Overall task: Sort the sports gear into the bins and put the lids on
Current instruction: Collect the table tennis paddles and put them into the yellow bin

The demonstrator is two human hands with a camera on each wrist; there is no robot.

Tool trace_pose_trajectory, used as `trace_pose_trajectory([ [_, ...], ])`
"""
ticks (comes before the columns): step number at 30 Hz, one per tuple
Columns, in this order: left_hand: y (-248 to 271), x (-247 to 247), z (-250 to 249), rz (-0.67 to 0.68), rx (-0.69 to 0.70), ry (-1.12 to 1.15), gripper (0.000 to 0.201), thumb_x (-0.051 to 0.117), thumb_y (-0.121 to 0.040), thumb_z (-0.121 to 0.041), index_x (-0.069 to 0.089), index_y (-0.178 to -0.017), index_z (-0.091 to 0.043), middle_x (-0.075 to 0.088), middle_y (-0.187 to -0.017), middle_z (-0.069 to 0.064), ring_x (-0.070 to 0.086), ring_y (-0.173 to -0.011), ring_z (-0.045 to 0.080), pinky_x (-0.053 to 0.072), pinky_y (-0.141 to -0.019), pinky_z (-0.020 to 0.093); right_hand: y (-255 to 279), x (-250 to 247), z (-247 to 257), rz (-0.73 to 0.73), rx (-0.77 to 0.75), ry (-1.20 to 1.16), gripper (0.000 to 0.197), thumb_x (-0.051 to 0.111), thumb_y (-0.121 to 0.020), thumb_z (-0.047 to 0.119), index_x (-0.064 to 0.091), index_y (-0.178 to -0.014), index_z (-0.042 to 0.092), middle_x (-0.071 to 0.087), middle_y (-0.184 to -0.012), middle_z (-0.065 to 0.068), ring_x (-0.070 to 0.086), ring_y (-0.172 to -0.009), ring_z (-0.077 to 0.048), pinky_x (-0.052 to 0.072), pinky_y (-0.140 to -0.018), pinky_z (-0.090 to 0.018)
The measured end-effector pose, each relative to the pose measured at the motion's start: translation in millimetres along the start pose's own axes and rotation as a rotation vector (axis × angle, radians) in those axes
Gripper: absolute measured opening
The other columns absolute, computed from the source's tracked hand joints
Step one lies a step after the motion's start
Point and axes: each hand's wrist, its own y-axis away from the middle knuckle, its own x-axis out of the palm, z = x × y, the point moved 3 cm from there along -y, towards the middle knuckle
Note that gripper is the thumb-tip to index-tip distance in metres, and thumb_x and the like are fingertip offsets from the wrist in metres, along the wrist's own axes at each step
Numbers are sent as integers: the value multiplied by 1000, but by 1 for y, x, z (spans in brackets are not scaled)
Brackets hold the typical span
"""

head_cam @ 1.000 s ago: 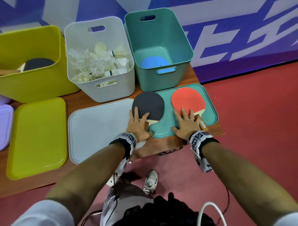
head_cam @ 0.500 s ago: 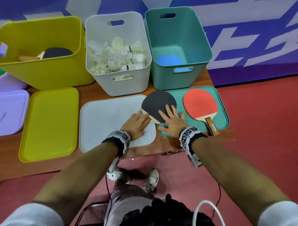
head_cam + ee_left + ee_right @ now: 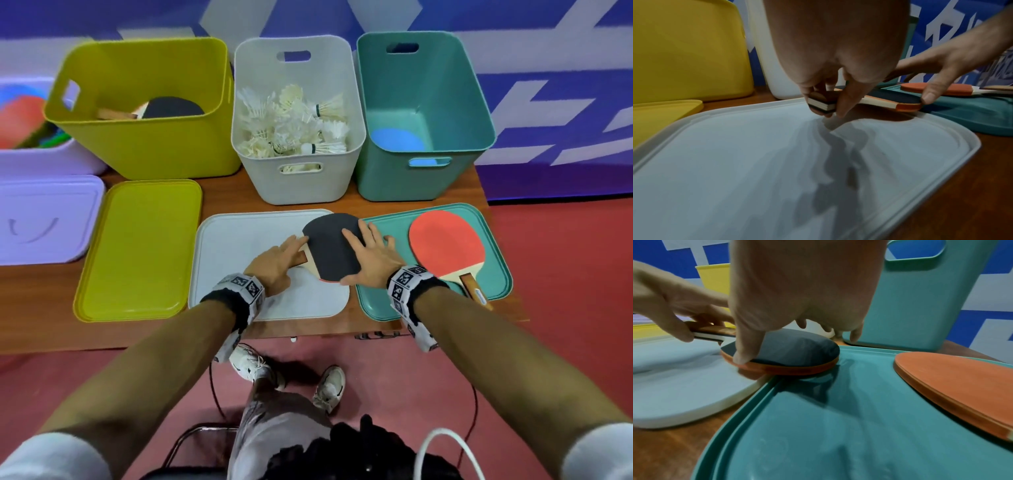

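A black-faced paddle point(image 3: 330, 246) lies across the gap between the white lid point(image 3: 239, 260) and the teal lid point(image 3: 376, 301), handle pointing left. My left hand point(image 3: 294, 250) pinches the handle's end; in the left wrist view the left hand point(image 3: 826, 107) has thumb and fingers curled round it. My right hand point(image 3: 366, 246) lies spread on the blade, and in the right wrist view the right hand point(image 3: 790, 344) has its thumb at the near rim. A red-faced paddle point(image 3: 445, 243) lies on the teal lid, untouched.
Behind the lids stand a yellow bin point(image 3: 154, 150) holding a paddle, a white bin point(image 3: 298, 185) of shuttlecocks point(image 3: 294, 126), and a teal bin point(image 3: 421, 102) with a blue paddle point(image 3: 397, 138). A yellow lid point(image 3: 137, 250), purple lid point(image 3: 44, 219) and purple bin point(image 3: 44, 161) lie left.
The black paddle has turned so its handle points left over the white lid. My left hand took hold of the handle. My right hand left the red paddle for the black blade.
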Motion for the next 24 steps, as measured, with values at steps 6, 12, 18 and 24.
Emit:
trace_pose_trajectory([
  [6,-13,18,7,-5,29,-186,102,69,-82,-50,1,-155,-28,1,-163,11,12,-148,32,20,-117,48,-14,6,13,63,46,23,132,72,-64,72,-13,-154,27,-23,-159,-15,-17,-147,-35,8,-116,-57],
  [12,-32,30,8,-26,26,-247,106,62,-78,-68,2,-155,-26,0,-163,9,3,-149,30,14,-118,47,-18,2,3,72,70,-27,141,79,-56,69,-14,-154,29,-23,-159,-14,-11,-148,-36,19,-117,-53],
  [18,-45,33,7,-53,41,-203,100,56,-75,-73,9,-153,-32,16,-156,12,24,-139,34,32,-110,50,-13,-6,6,20,64,-42,135,76,-57,72,-8,-154,28,-10,-161,-16,5,-146,-38,25,-116,-51],
  [24,-33,11,18,-83,-5,-77,101,58,-65,-83,15,-147,-43,23,-147,5,36,-126,31,42,-99,50,-15,-20,25,-36,17,-46,123,68,-63,77,4,-155,27,-8,-160,-15,5,-146,-37,20,-119,-49],
])
